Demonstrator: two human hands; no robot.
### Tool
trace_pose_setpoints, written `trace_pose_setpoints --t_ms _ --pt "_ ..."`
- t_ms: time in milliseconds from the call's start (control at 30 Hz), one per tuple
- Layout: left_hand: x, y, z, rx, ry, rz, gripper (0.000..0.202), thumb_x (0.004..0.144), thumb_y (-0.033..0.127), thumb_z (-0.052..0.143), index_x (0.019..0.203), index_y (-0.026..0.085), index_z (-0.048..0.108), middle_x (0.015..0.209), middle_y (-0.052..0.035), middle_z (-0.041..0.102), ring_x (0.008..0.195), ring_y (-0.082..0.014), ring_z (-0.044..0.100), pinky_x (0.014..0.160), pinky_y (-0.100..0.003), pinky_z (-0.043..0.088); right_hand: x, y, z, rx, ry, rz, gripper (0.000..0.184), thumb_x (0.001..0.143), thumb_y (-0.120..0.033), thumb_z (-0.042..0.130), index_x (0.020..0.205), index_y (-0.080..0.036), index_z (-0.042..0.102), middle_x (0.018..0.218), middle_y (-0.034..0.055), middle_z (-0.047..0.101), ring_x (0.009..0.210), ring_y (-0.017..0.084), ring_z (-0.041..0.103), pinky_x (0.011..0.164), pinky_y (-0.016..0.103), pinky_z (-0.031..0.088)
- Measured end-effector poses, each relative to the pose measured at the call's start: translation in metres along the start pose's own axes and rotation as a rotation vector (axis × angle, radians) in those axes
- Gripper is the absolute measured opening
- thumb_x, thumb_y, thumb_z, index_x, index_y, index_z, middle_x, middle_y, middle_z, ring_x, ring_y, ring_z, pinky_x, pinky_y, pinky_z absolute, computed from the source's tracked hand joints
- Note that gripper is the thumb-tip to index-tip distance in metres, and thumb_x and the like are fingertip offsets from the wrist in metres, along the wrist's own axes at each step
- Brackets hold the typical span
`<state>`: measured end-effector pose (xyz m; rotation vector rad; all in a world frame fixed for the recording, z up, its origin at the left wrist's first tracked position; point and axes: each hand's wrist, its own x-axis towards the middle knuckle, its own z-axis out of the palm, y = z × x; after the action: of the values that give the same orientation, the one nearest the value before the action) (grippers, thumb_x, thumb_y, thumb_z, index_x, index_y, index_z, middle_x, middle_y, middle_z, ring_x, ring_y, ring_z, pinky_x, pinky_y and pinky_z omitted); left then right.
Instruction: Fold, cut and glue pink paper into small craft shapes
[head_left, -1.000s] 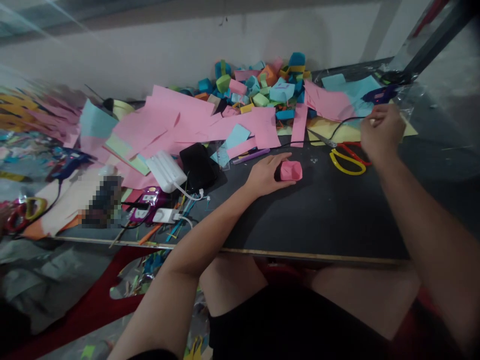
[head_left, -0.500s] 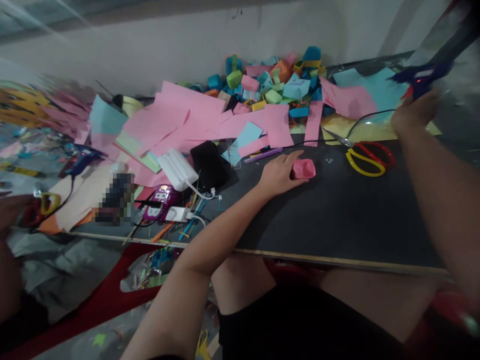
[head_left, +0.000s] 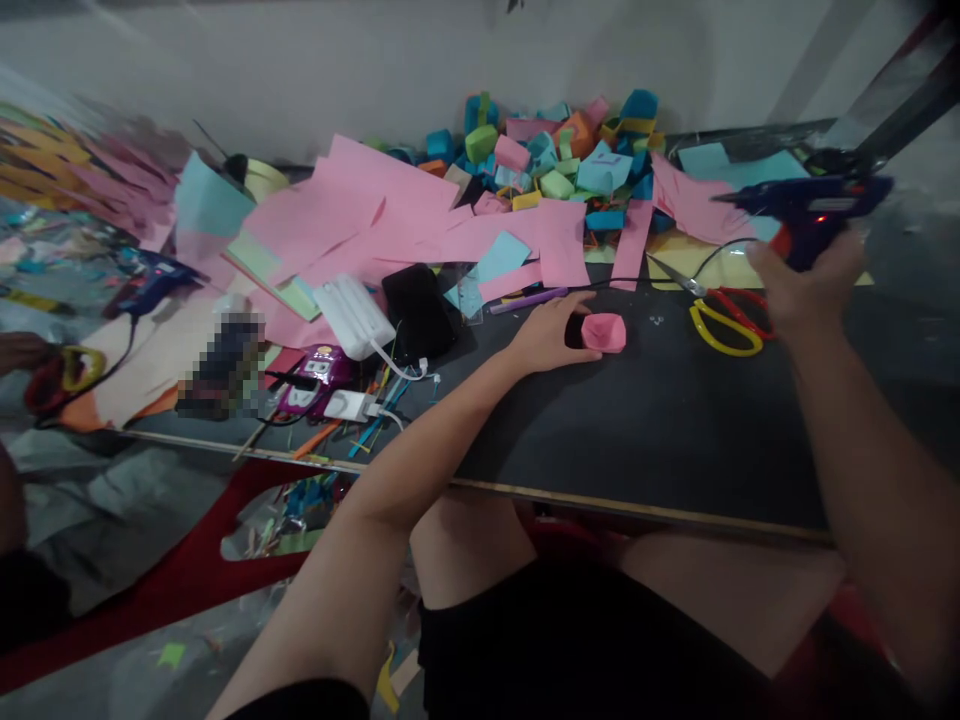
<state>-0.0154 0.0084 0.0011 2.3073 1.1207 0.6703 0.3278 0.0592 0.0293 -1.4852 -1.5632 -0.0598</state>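
My left hand (head_left: 550, 334) rests on the dark table (head_left: 660, 420), fingers curled around a small folded pink paper box (head_left: 604, 331) and holding it in place. My right hand (head_left: 810, 285) is raised at the right above the table, closed round the grip of a blue glue gun (head_left: 806, 205) whose nozzle points left; a small red light shows on its body. A black cord (head_left: 712, 252) runs from the gun across the table.
Yellow-and-red scissors (head_left: 724, 320) lie between my hands. Pink and blue paper sheets (head_left: 390, 225) and a heap of folded coloured boxes (head_left: 559, 150) fill the back. A white power bank (head_left: 352, 318), black case (head_left: 416, 312) and another glue gun (head_left: 154, 280) lie left. Another person's hand (head_left: 22, 350) is at the far left.
My right hand closed on the blue glue gun at the back right, lifted it and brought it toward me with its nozzle pointing left. My left hand stayed on the pink box.
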Motion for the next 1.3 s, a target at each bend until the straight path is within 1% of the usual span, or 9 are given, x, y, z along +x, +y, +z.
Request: trace_pose_setpoints --t_ms 100,233,433,700,833,1000,1100,1200,1300 --pt "-0.001 0.003 0.000 -0.024 0.022 -0.024 0.086 0.074 0.053 0.079 0.145 0.018 0.045 0.129 -0.0129 0.070 0.124 -0.0305 0.065 0.110 -0.049 0.048 -0.022 -0.040 -0.011 -0.107 -0.039 0.047 0.058 0.064 -0.046 0.073 0.114 -0.018 0.062 0.104 0.0176 0.075 0.079 0.025 0.066 0.071 0.041 0.052" --pt "0.000 0.006 0.000 0.018 0.004 -0.021 0.092 0.072 0.052 0.080 0.149 0.018 0.042 0.128 -0.0116 0.072 0.128 -0.0315 0.063 0.112 -0.051 0.047 -0.038 -0.078 -0.020 -0.302 -0.177 -0.113 0.056 0.060 -0.047 0.070 0.108 -0.016 0.068 0.097 0.0188 0.077 0.089 0.034 0.072 0.077 0.044 0.053" --pt "0.000 0.007 0.000 0.040 0.011 -0.025 0.091 0.074 0.050 0.079 0.150 0.019 0.041 0.128 -0.0099 0.073 0.131 -0.0316 0.061 0.111 -0.050 0.047 -0.040 -0.069 -0.019 -0.273 -0.257 -0.366 0.039 0.069 -0.048 0.059 0.089 -0.017 0.071 0.101 0.0179 0.080 0.092 0.030 0.075 0.077 0.037 0.055" --pt "-0.003 0.016 -0.003 0.094 0.018 0.025 0.087 0.076 0.049 0.078 0.149 0.017 0.042 0.127 -0.0109 0.072 0.129 -0.0309 0.062 0.111 -0.048 0.045 -0.045 -0.090 -0.027 -0.411 -0.310 -0.601 0.022 0.079 -0.033 0.064 0.092 -0.019 0.074 0.095 0.0081 0.081 0.082 0.024 0.075 0.061 0.032 0.045" --pt "-0.004 0.018 -0.002 0.123 0.031 0.050 0.086 0.078 0.048 0.076 0.150 0.018 0.041 0.129 -0.0110 0.071 0.129 -0.0311 0.061 0.110 -0.047 0.046 -0.047 -0.096 -0.029 -0.436 -0.293 -0.690 0.018 0.083 -0.028 0.064 0.094 -0.019 0.074 0.093 0.0068 0.081 0.078 0.021 0.074 0.059 0.031 0.043" --pt "-0.004 0.017 -0.002 0.154 0.010 0.045 0.086 0.079 0.048 0.075 0.152 0.019 0.038 0.130 -0.0111 0.070 0.129 -0.0315 0.061 0.112 -0.049 0.044 -0.046 -0.096 -0.030 -0.447 -0.303 -0.697 0.019 0.084 -0.030 0.062 0.095 -0.019 0.074 0.091 0.0060 0.080 0.077 0.021 0.073 0.059 0.032 0.040" --pt "-0.003 0.018 -0.005 0.151 -0.004 0.019 0.086 0.080 0.047 0.076 0.151 0.018 0.039 0.131 -0.0113 0.070 0.128 -0.0312 0.061 0.111 -0.047 0.045 -0.045 -0.099 -0.034 -0.502 -0.334 -0.590 0.023 0.086 -0.035 0.059 0.093 -0.018 0.073 0.088 0.0096 0.079 0.079 0.025 0.072 0.061 0.034 0.040" --pt "-0.004 0.021 -0.005 0.155 -0.005 -0.007 0.086 0.078 0.046 0.077 0.151 0.018 0.040 0.130 -0.0103 0.071 0.129 -0.0306 0.061 0.111 -0.046 0.045 -0.044 -0.105 -0.036 -0.559 -0.241 -0.447 0.034 0.084 -0.043 0.060 0.098 -0.015 0.072 0.095 0.0169 0.076 0.088 0.033 0.071 0.073 0.041 0.047" --pt "-0.006 0.026 -0.002 0.197 0.040 -0.074 0.087 0.078 0.048 0.077 0.151 0.019 0.041 0.127 -0.0108 0.072 0.124 -0.0320 0.064 0.109 -0.048 0.047 -0.046 -0.111 -0.034 -0.612 -0.200 -0.425 0.036 0.084 -0.042 0.058 0.103 -0.014 0.070 0.101 0.0197 0.074 0.093 0.038 0.070 0.086 0.051 0.047"
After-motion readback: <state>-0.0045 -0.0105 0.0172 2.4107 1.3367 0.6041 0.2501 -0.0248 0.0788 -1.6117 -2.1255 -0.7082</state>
